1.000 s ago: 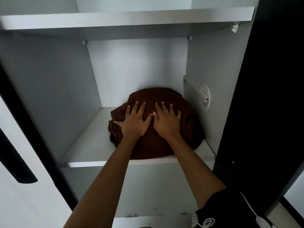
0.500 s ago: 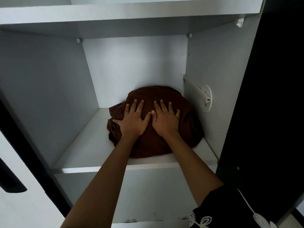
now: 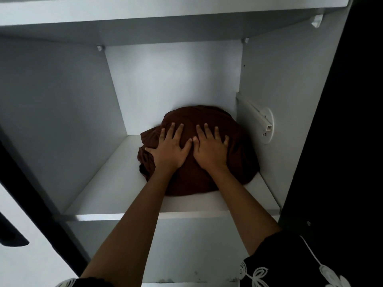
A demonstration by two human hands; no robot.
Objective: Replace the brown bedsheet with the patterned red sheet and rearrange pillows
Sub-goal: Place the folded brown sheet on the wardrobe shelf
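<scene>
Both hands, left [image 3: 169,151] and right [image 3: 210,151], lie flat and splayed on the bundled brown sheet [image 3: 196,177] on the shelf [image 3: 107,187], gripping nothing; released, the loose wad may spring up, perhaps sliding forward

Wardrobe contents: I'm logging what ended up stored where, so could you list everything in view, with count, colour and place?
brown bedsheet: one, dark brown, bundled on the shelf, toward the right and back
shelf: one, white, holding the bundle
upper shelf: one, white, above the compartment
round fitting: one, white, on the right inner wall
door handle: one, black, on the white door at lower left
sleeve: one, black with white pattern, lower right
left hand: flat on the bundle
right hand: flat on the bundle, beside the left
</scene>
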